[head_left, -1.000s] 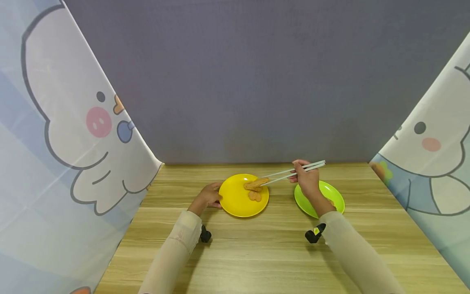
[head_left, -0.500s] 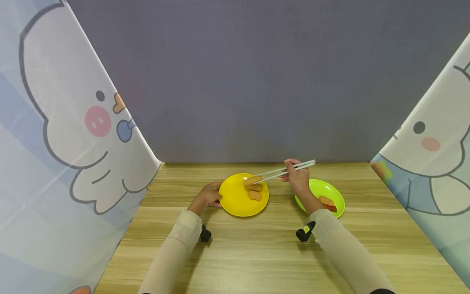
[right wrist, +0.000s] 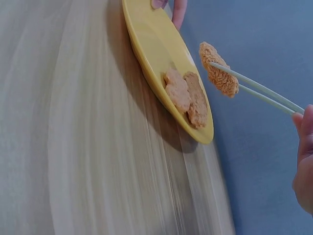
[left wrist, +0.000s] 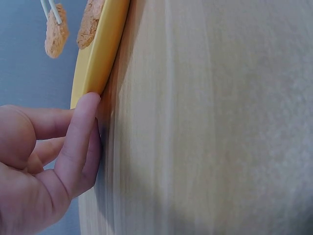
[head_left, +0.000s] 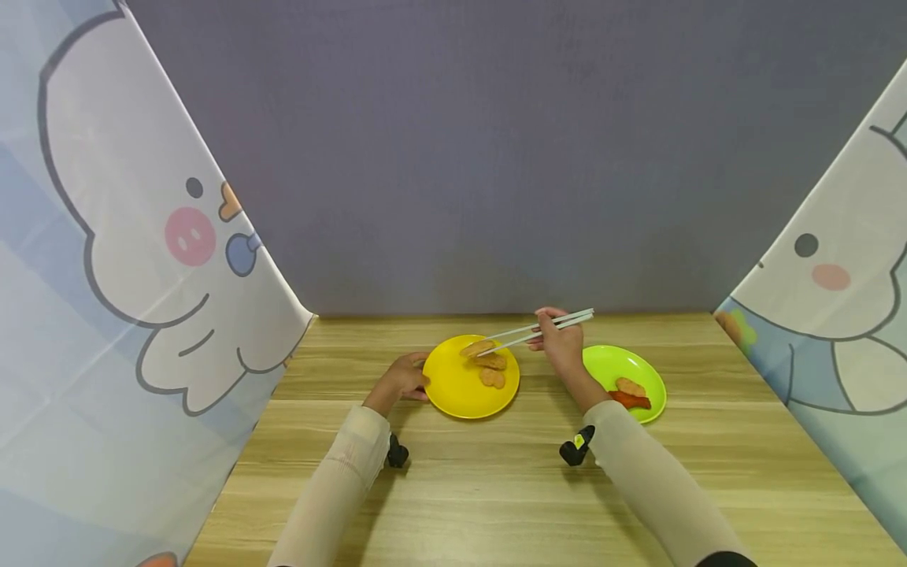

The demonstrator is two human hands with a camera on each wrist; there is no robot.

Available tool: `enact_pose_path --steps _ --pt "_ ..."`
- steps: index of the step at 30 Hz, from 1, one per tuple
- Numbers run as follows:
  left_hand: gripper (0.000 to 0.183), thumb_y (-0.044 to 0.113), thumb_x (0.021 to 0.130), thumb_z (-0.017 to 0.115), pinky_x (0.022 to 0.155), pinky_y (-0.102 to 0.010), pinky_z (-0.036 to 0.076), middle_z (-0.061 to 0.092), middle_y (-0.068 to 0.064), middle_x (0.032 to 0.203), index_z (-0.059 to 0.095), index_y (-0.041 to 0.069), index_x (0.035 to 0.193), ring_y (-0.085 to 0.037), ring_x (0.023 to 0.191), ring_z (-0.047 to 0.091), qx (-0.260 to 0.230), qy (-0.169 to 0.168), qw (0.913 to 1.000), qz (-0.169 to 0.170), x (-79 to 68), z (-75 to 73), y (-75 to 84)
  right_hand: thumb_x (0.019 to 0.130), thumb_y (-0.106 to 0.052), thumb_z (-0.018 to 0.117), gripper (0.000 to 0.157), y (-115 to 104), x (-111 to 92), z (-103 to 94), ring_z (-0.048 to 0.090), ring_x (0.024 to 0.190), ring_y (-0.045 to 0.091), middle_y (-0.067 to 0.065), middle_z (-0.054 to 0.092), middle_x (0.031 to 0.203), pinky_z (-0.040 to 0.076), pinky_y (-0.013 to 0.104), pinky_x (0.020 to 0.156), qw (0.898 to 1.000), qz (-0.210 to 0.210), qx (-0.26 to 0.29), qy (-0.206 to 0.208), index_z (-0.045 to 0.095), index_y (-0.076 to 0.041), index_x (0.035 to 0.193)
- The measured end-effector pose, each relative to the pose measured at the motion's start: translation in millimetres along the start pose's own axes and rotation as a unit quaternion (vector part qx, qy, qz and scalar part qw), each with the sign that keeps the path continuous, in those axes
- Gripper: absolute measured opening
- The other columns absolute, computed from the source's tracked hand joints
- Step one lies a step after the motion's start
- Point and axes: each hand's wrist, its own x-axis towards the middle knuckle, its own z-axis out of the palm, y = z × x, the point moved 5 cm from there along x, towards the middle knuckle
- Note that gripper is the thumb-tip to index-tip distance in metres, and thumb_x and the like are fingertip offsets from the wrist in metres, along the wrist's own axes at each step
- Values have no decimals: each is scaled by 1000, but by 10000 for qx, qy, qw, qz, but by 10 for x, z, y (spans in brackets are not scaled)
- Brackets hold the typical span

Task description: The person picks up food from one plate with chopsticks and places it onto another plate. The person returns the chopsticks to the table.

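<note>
My left hand [head_left: 405, 376] pinches the left rim of a yellow plate [head_left: 446, 386], with a fingertip over the edge and other fingers outside it. My right hand [head_left: 560, 339] holds a pair of pale chopsticks [right wrist: 259, 85]. Between their tips is a golden breaded fried chicken piece [right wrist: 225, 84], raised above the plate in both wrist views. On the plate's right side lie two more pieces, a browner breaded one [right wrist: 197, 100] and a lighter nugget [right wrist: 177, 91], side by side.
A green plate [head_left: 623, 358] stands to the right, partly behind my right forearm. It bears a breaded nugget [head_left: 630, 387] and a reddish piece like a chicken wing [head_left: 633, 401]. A grey wall [head_left: 453, 197] rises behind the wooden table [head_left: 482, 488], with cartoon-printed cloth at both sides.
My right hand has moved left with the chopsticks, carrying the fried chicken piece left over the yellow plate. More of the green plate now shows. The left hand has stayed at the rim.
</note>
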Motion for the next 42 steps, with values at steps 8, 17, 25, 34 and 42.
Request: enact_pose_path --steps 8,17,25,34,42 --pt "65 -9 93 62 61 -31 66 68 -18 113 50 17 151 -18 72 70 0 -3 10000 -5 -20 8 22 100 -6 59 13 -172 -116 124 73 58 27 18 69 74 61 29 47 9998 105 134 -89 68 3 104" --pt "65 -8 94 63 61 -31 66 68 -19 112 50 18 152 -19 73 70 42 -9 10000 -30 -5 -1 45 101 -8 58 21 -38 -41 100 72 55 19 4 67 67 61 27 46 9997 128 118 -153 65 9 112" --pt "65 -8 93 63 62 -32 66 67 -20 116 51 19 151 -21 75 71 13 22 10000 -84 -13 -3 26 102 -16 61 23 118 8 58 71 54 14 10 70 72 60 26 45 9999 15 91 -66 65 4 111" --pt "65 -7 94 62 62 -31 66 66 -21 119 49 18 152 -20 75 71 5 29 10000 -66 -19 -10 8 101 -15 61 12 139 6 -26 73 55 20 14 70 73 60 26 44 9997 -138 169 69 69 -6 102" --pt "65 -7 94 62 63 -31 66 65 -22 122 49 19 152 -19 75 71 66 73 9999 -47 -20 -7 13 101 -12 60 13 105 -7 -170 72 55 19 16 71 75 59 27 44 9999 -4 145 59 69 -3 105"
